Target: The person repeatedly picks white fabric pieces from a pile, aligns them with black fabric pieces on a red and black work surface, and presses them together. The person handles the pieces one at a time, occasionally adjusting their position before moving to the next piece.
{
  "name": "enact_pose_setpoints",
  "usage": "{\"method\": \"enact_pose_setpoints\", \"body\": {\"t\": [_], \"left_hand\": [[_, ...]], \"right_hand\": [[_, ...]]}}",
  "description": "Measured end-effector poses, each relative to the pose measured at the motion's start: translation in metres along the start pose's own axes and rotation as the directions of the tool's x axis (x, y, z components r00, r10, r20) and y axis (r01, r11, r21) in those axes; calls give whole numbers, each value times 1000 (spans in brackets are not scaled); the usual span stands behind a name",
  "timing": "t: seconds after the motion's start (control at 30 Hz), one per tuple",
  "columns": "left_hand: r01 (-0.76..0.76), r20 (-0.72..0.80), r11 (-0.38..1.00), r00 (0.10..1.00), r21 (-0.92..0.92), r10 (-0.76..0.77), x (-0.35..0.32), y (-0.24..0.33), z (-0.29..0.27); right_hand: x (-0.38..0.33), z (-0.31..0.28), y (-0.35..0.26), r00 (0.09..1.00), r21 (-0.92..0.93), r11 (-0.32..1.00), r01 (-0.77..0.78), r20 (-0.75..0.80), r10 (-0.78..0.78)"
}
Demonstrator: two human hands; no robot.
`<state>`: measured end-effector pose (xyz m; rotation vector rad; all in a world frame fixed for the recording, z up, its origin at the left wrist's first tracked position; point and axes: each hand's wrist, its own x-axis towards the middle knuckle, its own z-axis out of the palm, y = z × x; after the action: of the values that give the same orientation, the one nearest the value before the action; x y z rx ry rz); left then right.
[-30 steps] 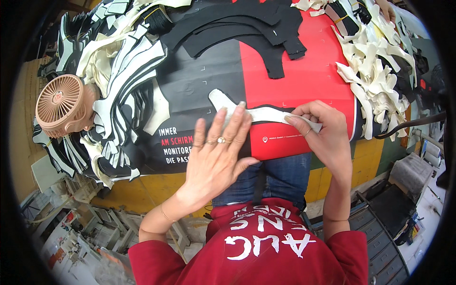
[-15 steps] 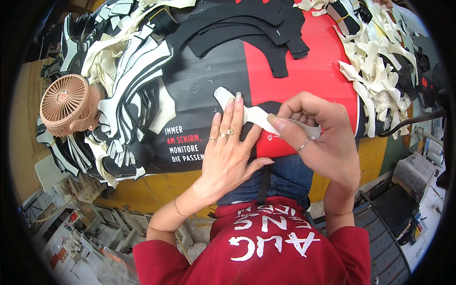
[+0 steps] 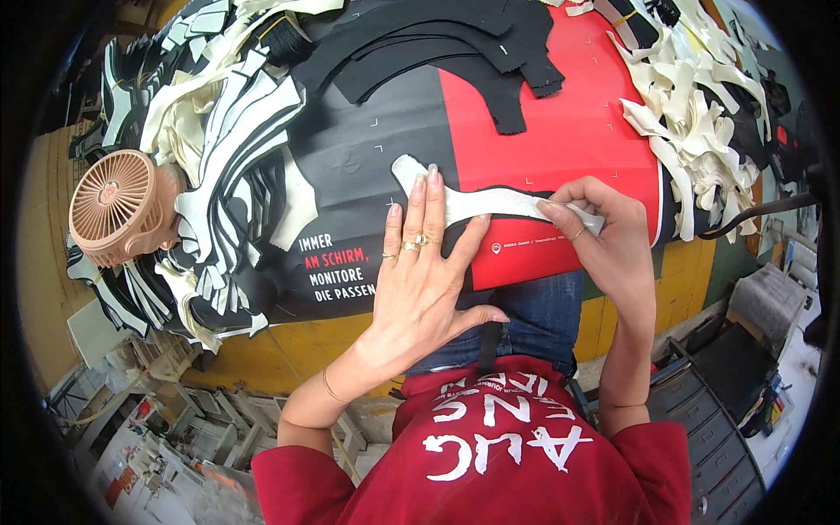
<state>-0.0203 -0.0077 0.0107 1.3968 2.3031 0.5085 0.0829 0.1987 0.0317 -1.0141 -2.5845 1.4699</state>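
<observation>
A white curved fabric piece (image 3: 490,204) lies across the covered table in front of me, over a black piece (image 3: 525,192) whose dark edge shows along it. My left hand (image 3: 411,289) rests flat on the white piece's left part, fingers stretched and slightly apart, pressing rather than gripping. At the other end, my right hand (image 3: 612,236) is closed, thumb and fingers pinching the white piece's right tip. Just how much of the black piece is in that pinch is hidden by the fingers.
Several black cut pieces (image 3: 420,44) lie overlapped at the back. On the left are layered black-and-white pieces (image 3: 232,149) and a pink fan (image 3: 114,206). Loose cream pieces (image 3: 691,122) heap up at the right, by a dark cable (image 3: 761,216). The printed black-and-red sheet (image 3: 577,114) covers the table.
My right hand has moved slightly down and right, and the white piece's right part now lies flatter along the black one. My left hand stays nearly in place. The view has shifted a little.
</observation>
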Motion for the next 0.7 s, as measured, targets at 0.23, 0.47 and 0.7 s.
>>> {"method": "enact_pose_setpoints", "body": {"t": [0.23, 0.47, 0.7], "left_hand": [[-15, -70, 995, 997, -103, 8, -2, -2, 4], [6, -15, 998, 1000, 63, -5, -2, 0, 6], [-18, 6, 992, 1000, 124, 18, 1, 3, 3]], "right_hand": [[1, 1, 2, 993, -35, 993, 115, -35, -116], [3, 3, 3, 989, -35, 992, 122, -77, -124], [3, 3, 2, 992, 5, 999, 45, -118, -44]]}}
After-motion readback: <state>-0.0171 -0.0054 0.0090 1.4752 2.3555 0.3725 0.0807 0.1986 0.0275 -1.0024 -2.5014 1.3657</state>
